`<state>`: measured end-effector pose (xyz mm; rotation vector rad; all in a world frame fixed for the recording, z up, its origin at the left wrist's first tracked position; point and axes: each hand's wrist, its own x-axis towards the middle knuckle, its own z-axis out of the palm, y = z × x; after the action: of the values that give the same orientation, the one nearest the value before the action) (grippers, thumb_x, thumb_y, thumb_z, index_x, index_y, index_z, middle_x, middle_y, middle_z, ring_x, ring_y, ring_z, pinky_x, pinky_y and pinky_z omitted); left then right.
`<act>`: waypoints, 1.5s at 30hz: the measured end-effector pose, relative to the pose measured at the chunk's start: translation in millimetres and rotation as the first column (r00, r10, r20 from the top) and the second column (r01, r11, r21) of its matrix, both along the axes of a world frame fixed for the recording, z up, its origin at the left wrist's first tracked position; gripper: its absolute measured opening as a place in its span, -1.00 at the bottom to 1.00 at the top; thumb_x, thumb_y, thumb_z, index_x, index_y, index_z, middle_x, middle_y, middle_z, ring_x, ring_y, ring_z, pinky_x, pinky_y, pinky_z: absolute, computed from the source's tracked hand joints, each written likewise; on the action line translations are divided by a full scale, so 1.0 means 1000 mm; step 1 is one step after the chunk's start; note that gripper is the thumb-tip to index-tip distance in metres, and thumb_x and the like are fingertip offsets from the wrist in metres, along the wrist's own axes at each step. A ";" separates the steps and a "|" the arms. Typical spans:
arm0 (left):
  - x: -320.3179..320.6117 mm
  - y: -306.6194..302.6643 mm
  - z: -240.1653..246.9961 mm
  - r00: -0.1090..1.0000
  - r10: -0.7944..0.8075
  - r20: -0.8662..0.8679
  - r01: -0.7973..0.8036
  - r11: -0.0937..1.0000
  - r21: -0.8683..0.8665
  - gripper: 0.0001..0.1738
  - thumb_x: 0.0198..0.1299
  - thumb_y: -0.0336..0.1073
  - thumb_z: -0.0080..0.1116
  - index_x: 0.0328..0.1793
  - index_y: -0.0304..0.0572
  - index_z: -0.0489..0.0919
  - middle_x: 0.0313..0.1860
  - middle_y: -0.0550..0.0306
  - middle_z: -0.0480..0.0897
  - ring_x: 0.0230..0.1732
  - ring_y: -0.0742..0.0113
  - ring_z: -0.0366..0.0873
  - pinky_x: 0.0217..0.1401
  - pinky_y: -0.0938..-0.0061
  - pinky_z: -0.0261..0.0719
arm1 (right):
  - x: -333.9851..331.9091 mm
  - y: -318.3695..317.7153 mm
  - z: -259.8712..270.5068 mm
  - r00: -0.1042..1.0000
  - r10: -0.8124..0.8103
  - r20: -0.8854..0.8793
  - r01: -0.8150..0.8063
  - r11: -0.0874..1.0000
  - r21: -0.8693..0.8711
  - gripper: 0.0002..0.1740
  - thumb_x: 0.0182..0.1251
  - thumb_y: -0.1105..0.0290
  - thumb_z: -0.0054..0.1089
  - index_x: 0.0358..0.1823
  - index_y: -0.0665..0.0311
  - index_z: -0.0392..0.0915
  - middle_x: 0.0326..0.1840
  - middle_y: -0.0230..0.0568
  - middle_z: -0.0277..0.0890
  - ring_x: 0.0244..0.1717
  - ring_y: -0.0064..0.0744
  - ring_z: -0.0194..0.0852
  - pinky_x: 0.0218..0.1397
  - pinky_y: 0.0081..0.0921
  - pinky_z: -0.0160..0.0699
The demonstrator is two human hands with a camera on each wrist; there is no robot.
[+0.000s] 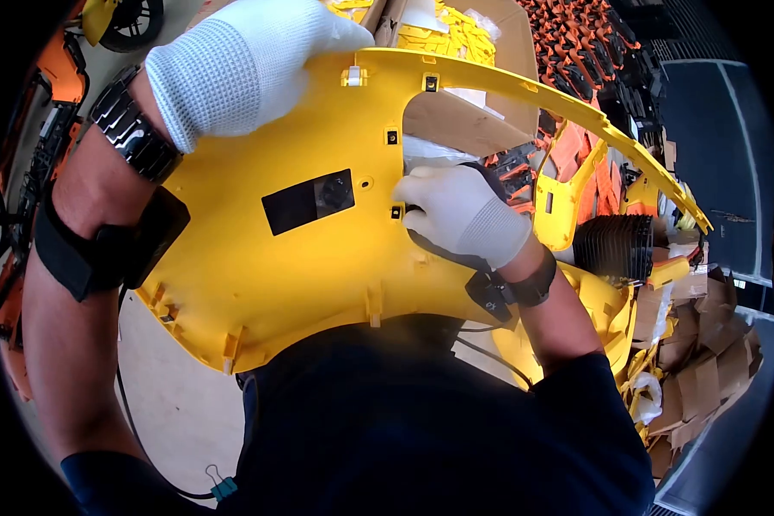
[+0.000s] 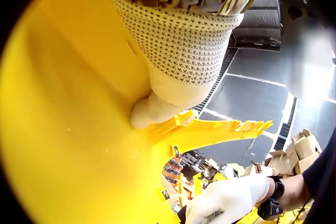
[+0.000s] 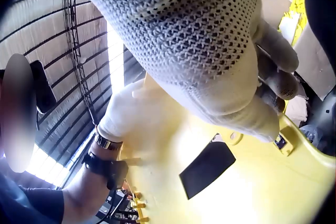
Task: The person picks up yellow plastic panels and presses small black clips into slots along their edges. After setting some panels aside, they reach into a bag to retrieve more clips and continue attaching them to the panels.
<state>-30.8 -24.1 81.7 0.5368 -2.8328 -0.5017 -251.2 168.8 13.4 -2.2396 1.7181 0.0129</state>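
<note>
A large curved yellow plastic panel [image 1: 224,267] faces me with its ribbed inner side, a black rectangular patch [image 1: 285,209] stuck on it. My left hand [image 1: 241,64], in a white knit glove, grips the panel's upper edge. In the left wrist view its thumb [image 2: 144,113] lies against the panel. My right hand [image 1: 464,211], also gloved, holds the rim of the cutout at a small dark metal clip [image 1: 396,212]. The thumb is by that clip [image 3: 280,141] and the other fingers are curled past the rim. Two more clips [image 1: 392,137] line the cutout.
Behind the panel stand cardboard boxes [image 1: 482,129] with small yellow parts. Piled orange parts [image 1: 576,52] fill the back. To the right lie another yellow panel [image 1: 559,206], a black ribbed part [image 1: 612,245] and flattened cardboard [image 1: 697,378]. A cable [image 1: 125,404] runs by my left arm.
</note>
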 end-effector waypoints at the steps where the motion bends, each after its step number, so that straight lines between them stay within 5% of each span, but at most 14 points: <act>1: 0.000 -0.001 0.000 1.000 -0.005 -0.018 0.006 0.999 0.035 -0.42 0.19 -0.69 0.03 0.34 -0.15 0.62 -0.06 -0.26 0.73 -0.14 0.02 0.77 0.00 0.40 0.73 | 0.002 0.003 -0.004 1.000 -0.002 -0.007 0.002 1.000 0.007 -0.82 0.17 0.41 0.25 -0.18 0.24 0.63 -0.29 -0.11 0.55 -0.24 -0.05 0.61 -0.14 -0.23 0.61; 7: 0.000 0.004 -0.002 0.985 0.140 0.105 -0.145 0.988 0.044 -0.42 0.19 -0.70 0.03 0.34 -0.15 0.62 -0.06 -0.26 0.73 -0.14 0.01 0.76 -0.01 0.40 0.73 | 0.002 0.027 -0.028 0.997 0.018 -0.071 -0.025 0.995 -0.098 -0.85 0.20 0.39 0.23 -0.23 0.22 0.50 -0.33 -0.19 0.43 -0.31 -0.17 0.59 -0.26 -0.34 0.62; 13: -0.003 -0.003 -0.018 1.000 -0.021 0.007 0.022 0.995 -0.095 -0.42 0.18 -0.70 0.05 0.33 -0.18 0.62 -0.07 -0.25 0.74 -0.14 0.01 0.77 0.01 0.38 0.73 | 0.002 0.020 -0.033 0.966 0.204 -0.159 -0.218 0.973 -0.077 -0.83 0.10 0.40 0.24 -0.26 0.18 0.50 -0.29 -0.23 0.44 -0.23 -0.25 0.60 -0.26 -0.34 0.61; 22: -0.010 0.007 -0.019 0.999 -0.013 0.032 0.012 1.000 0.015 -0.48 0.20 -0.71 0.04 0.27 -0.22 0.65 -0.08 -0.26 0.75 -0.13 0.00 0.77 -0.02 0.39 0.74 | 0.018 0.010 -0.037 0.925 0.316 -0.212 -0.300 0.948 0.102 -0.88 0.21 0.37 0.19 -0.26 0.23 0.56 -0.34 -0.18 0.50 -0.27 -0.21 0.68 -0.25 -0.30 0.68; 23: -0.014 0.013 -0.017 0.999 0.039 0.036 -0.046 0.976 0.213 -0.50 0.19 -0.70 0.05 0.25 -0.24 0.66 -0.07 -0.25 0.75 -0.13 0.00 0.77 -0.04 0.41 0.75 | 0.021 0.011 -0.038 0.925 0.313 -0.216 -0.293 0.949 0.121 -0.88 0.23 0.37 0.18 -0.26 0.23 0.57 -0.33 -0.17 0.52 -0.27 -0.19 0.69 -0.24 -0.29 0.69; 28: -0.006 0.002 -0.001 1.000 -0.012 0.002 0.012 0.999 0.045 -0.49 0.16 -0.63 0.06 0.28 -0.33 0.61 -0.08 -0.23 0.75 -0.12 0.05 0.77 0.01 0.40 0.70 | 0.009 -0.002 -0.015 0.941 0.273 -0.200 -0.249 0.958 0.139 -0.86 0.30 0.36 0.14 -0.26 0.24 0.62 -0.29 -0.10 0.60 -0.23 -0.13 0.73 -0.20 -0.26 0.72; 33: 0.029 -0.022 0.046 0.997 0.077 0.022 -0.078 0.994 0.077 -0.46 0.13 -0.57 0.03 0.31 -0.43 0.54 -0.11 -0.07 0.71 -0.14 0.34 0.67 0.03 0.51 0.59 | -0.006 -0.021 0.109 0.972 0.150 -0.178 -0.212 0.888 -0.409 -0.80 0.32 0.27 0.19 -0.25 0.25 0.65 -0.40 -0.13 0.64 -0.34 -0.06 0.70 -0.26 -0.22 0.72; 35: 0.055 -0.055 0.050 0.986 0.166 -0.027 -0.163 0.984 0.077 -0.43 0.14 -0.57 0.00 0.34 -0.46 0.51 -0.07 0.03 0.69 -0.11 0.39 0.62 0.04 0.54 0.56 | -0.017 -0.012 0.161 0.995 0.073 0.063 -0.027 0.835 -0.550 -0.80 0.33 0.34 0.24 -0.08 0.19 0.69 -0.31 -0.19 0.65 -0.36 -0.25 0.61 -0.17 -0.38 0.61; 37: 0.092 -0.094 0.048 0.956 0.290 -0.043 -0.276 0.941 0.194 -0.41 0.16 -0.55 -0.03 0.38 -0.48 0.48 0.01 0.11 0.67 -0.07 0.41 0.60 0.03 0.56 0.55 | -0.031 0.007 0.194 0.988 0.122 0.098 -0.005 0.648 -0.762 -0.85 0.38 0.47 0.20 -0.14 0.32 0.72 -0.30 -0.26 0.69 -0.30 -0.51 0.66 -0.21 -0.53 0.65; 38: 0.109 -0.102 0.056 0.931 0.364 0.037 -0.360 0.896 0.259 -0.41 0.19 -0.54 -0.04 0.41 -0.49 0.45 0.06 0.15 0.65 -0.05 0.44 0.59 0.03 0.58 0.55 | -0.035 0.014 0.186 0.937 0.077 0.339 0.226 0.606 -0.763 -0.86 0.35 0.49 0.22 -0.17 0.35 0.71 -0.33 -0.28 0.67 -0.33 -0.55 0.64 -0.25 -0.55 0.62; 40: 0.135 -0.093 0.056 0.835 0.522 -0.176 -0.423 0.812 0.402 -0.43 0.22 -0.51 -0.04 0.41 -0.47 0.46 0.08 0.11 0.65 -0.02 0.44 0.59 0.02 0.57 0.55 | -0.050 0.032 0.169 0.695 0.070 0.715 0.565 0.562 -0.604 -0.87 0.32 0.51 0.25 -0.18 0.38 0.71 -0.36 -0.30 0.66 -0.36 -0.59 0.60 -0.31 -0.60 0.56; 42: 0.164 -0.095 0.057 0.737 0.652 -0.180 -0.520 0.717 0.465 -0.44 0.29 -0.47 0.00 0.45 -0.44 0.42 0.11 0.10 0.65 -0.01 0.41 0.60 0.03 0.56 0.56 | -0.079 0.036 0.131 0.673 -0.127 0.729 0.649 0.574 -0.499 -0.81 0.33 0.40 0.23 -0.12 0.32 0.70 -0.35 -0.24 0.65 -0.38 -0.45 0.60 -0.24 -0.52 0.58; 44: 0.203 -0.104 0.061 0.614 0.768 -0.181 -0.603 0.605 0.520 -0.44 0.36 -0.43 0.04 0.48 -0.41 0.39 0.14 0.09 0.65 -0.01 0.38 0.61 0.04 0.55 0.57 | -0.101 0.017 0.086 0.773 -0.307 0.555 0.603 0.627 -0.493 -0.75 0.35 0.30 0.22 -0.07 0.27 0.70 -0.33 -0.18 0.65 -0.39 -0.32 0.60 -0.17 -0.43 0.61; 45: 0.237 -0.119 0.057 0.602 0.772 -0.205 -0.596 0.605 0.528 -0.44 0.37 -0.40 0.07 0.49 -0.40 0.39 0.17 0.08 0.64 0.01 0.36 0.61 0.06 0.53 0.57 | -0.108 -0.002 0.060 0.856 -0.314 0.410 0.508 0.655 -0.559 -0.71 0.33 0.22 0.14 -0.21 0.26 0.72 -0.31 -0.09 0.70 -0.27 -0.09 0.68 -0.09 -0.27 0.63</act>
<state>206.5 -143.5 139.1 1.3706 -1.8552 -0.9035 -359.4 166.7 73.9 -2.0110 2.2585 -1.1320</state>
